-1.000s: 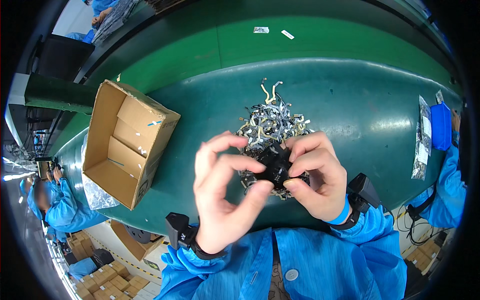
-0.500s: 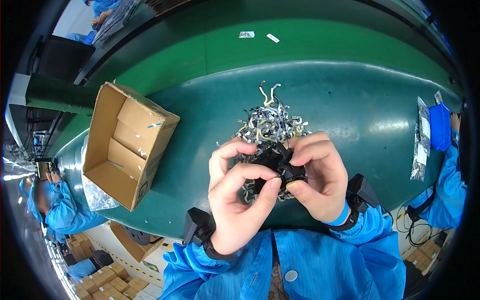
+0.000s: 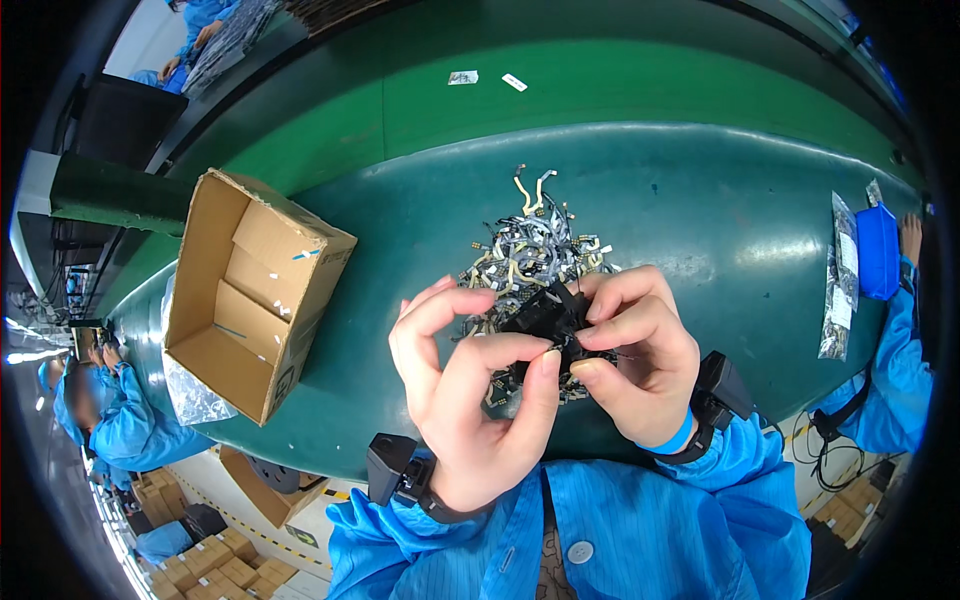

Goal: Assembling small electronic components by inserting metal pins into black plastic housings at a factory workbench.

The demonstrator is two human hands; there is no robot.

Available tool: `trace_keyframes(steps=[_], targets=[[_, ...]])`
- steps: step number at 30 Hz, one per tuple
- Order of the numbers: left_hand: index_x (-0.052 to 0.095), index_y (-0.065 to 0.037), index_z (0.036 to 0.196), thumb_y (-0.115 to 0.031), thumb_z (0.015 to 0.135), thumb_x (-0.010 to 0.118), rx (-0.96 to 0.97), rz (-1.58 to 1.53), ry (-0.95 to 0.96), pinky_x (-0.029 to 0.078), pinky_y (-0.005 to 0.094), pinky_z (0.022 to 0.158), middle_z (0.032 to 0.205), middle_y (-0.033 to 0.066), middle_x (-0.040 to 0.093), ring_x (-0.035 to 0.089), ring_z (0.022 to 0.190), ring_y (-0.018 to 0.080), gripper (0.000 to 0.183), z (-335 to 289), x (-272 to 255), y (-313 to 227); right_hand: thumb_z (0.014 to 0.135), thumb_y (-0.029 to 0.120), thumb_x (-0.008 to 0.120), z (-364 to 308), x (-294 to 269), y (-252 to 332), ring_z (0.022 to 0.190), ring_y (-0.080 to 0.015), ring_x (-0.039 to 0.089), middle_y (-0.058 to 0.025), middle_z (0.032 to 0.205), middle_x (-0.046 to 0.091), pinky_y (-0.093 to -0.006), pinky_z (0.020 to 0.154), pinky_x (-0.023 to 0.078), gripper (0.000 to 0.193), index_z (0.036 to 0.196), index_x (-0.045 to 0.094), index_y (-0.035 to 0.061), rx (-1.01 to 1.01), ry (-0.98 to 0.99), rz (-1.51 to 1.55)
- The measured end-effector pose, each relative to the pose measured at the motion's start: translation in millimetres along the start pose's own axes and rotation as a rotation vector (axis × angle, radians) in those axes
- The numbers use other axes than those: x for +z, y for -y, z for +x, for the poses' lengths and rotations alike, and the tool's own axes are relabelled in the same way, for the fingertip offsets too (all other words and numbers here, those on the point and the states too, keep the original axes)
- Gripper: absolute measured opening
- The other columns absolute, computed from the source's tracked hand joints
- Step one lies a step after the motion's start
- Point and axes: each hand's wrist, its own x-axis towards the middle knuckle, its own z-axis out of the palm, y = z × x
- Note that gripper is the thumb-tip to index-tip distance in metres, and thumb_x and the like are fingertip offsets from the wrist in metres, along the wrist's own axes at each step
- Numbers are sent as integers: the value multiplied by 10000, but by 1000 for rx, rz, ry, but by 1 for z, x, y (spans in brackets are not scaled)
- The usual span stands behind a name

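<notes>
My left hand (image 3: pixel 487 400) and my right hand (image 3: pixel 640 360) meet over the green table (image 3: pixel 690 200), in front of me. Between them is a small black part (image 3: pixel 540 318), perhaps plastic, with thin black wire ends; its exact kind I cannot make out. The left thumb and index finger pinch its near edge, while the other left fingers are curled and raised. On the right side, thumb and fingertips close on the same part. Behind and under it lies a heap of short cables (image 3: pixel 535 250), grey, black and cream, with small connectors. My hands hide its near portion.
An open cardboard box (image 3: pixel 262 290) with a few scraps inside stands left of the heap. At the right edge are a blue bin (image 3: pixel 878 255) and a clear bag (image 3: pixel 840 275), beside a co-worker's sleeve (image 3: pixel 885 370). Two small labels (image 3: pixel 488 79) lie at the back. Another person (image 3: pixel 130 410) sits far left.
My left hand has shifted slightly left, its raised fingers spreading further from the black part. The right fingers have drawn in closer on it. The view has shifted slightly.
</notes>
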Motion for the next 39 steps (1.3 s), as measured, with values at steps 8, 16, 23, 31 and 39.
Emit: trace_keyframes(steps=[8,16,23,31,39], targets=[[637,-56,834,-4,760,701,-313,-447,94,387,350,935,1146,133,512,491,1071,224,111,-1,2,3,737,-10,737,1,-1,-1,1032,-273,570,-102,1005,517,-377,892,463,203,895,625,52,-61,6,-77],[653,-89,817,-34,685,742,-81,-170,46,390,445,952,1089,113,508,484,1092,288,168,-2,-3,10,751,7,736,1,-2,-3,1037,-278,567,-104,1012,512,-382,896,458,214,917,608,51,-48,49,-25],[655,-124,811,-62,641,764,101,-2,-12,360,526,974,1054,94,507,512,1071,333,211,2,-4,7,776,32,732,1,2,-3,1074,-264,526,-109,1053,481,-371,943,411,211,883,552,49,48,26,214],[647,-88,791,-28,659,732,-63,-319,106,245,568,1061,1047,61,607,564,1128,313,168,7,-6,15,750,24,740,2,1,-5,1051,-244,526,-117,1063,503,-353,934,407,256,941,571,48,41,78,166],[624,-53,791,22,690,694,-207,-490,83,330,471,1025,1022,91,602,576,1063,266,144,5,-6,10,754,62,739,5,-5,0,1050,-220,535,-103,1072,533,-335,935,417,306,1048,659,32,83,128,91]])
